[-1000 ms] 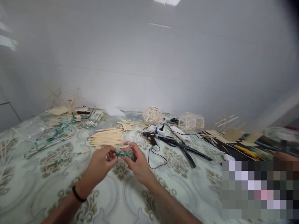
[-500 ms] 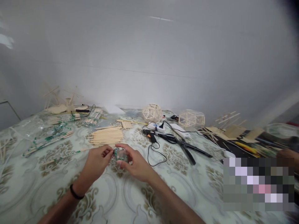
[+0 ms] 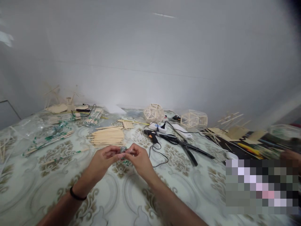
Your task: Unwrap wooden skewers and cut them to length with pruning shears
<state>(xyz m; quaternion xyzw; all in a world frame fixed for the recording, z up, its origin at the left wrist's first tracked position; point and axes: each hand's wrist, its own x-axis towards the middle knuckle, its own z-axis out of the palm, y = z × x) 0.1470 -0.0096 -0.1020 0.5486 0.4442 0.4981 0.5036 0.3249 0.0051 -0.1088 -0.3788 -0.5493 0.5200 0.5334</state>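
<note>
A crumpled clear plastic wrapper with green print point(image 3: 123, 148) is bunched between my two hands, mostly covered by the fingers. My left hand point(image 3: 107, 158) pinches it from the left; a dark band circles that wrist. From the right, my right hand point(image 3: 138, 160) closes thumb and fingers on the same plastic. Just beyond the hands lies a pile of thin wooden sticks point(image 3: 107, 137), roughly side by side. One stick in a green-printed wrapper point(image 3: 63, 158) lies left of my left hand.
Right of the pile are a glue gun point(image 3: 151, 135), black scissors point(image 3: 185, 147) and a power strip point(image 3: 157, 127). Stick-built frames point(image 3: 154, 113) stand near the wall. Wrapped sticks point(image 3: 48, 142) lie at left. Another person's hand point(image 3: 290, 157) shows at the right edge.
The wrapper has been squeezed smaller. My left hand has moved right, bringing its fingertips against those of my right hand, which now pinches more tightly.
</note>
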